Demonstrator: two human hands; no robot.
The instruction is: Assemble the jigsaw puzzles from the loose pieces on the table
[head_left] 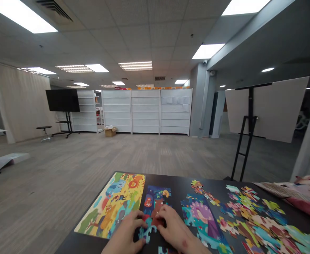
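A partly joined jigsaw puzzle in dark blue, with red and brown figures, lies on the black table. My left hand is at its lower left edge, thumb and fingers closed around teal puzzle pieces. From the right, my right hand reaches over the puzzle with curled fingers on a reddish-brown piece; its fingertips partly hide that piece. Right of this hand lies another joined section with a purple creature on teal. Below the hands, a small teal piece shows at the frame's bottom.
A yellow animal picture board lies on the table's left. Many loose puzzle pieces cover the right side, beside a pinkish cloth. Beyond the table stand a black easel-like stand, white shelves and a screen.
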